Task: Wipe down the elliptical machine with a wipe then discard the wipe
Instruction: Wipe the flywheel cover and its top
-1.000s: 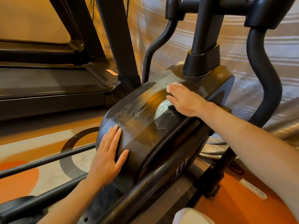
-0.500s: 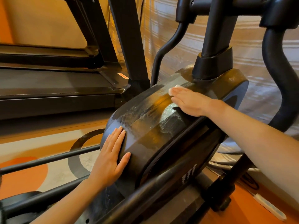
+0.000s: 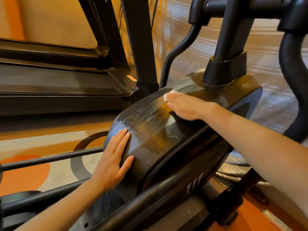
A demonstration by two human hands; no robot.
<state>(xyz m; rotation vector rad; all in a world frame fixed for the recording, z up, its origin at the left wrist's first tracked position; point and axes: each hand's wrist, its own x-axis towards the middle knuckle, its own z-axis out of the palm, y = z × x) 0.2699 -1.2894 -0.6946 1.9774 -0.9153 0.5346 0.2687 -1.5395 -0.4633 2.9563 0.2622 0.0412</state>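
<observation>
The elliptical machine's black flywheel housing (image 3: 160, 134) fills the middle of the view, streaked with damp smears. My right hand (image 3: 186, 105) lies flat on its upper curve and presses a white wipe (image 3: 167, 95) against it; only a small edge of the wipe shows past my fingertips. My left hand (image 3: 115, 157) rests flat on the housing's left side, fingers straight and together, thumb spread, holding nothing.
A black treadmill (image 3: 58, 87) stands close on the left. The elliptical's upright post (image 3: 231, 47) and curved handle bar (image 3: 293, 72) rise on the right. Pedal rails (image 3: 50, 159) cross lower left. Cables (image 3: 233, 175) lie on the orange patterned floor (image 3: 25, 177).
My right hand has slid the wipe a little up and left along the top of the housing. My left hand keeps its place on the side. The camera has shifted slightly.
</observation>
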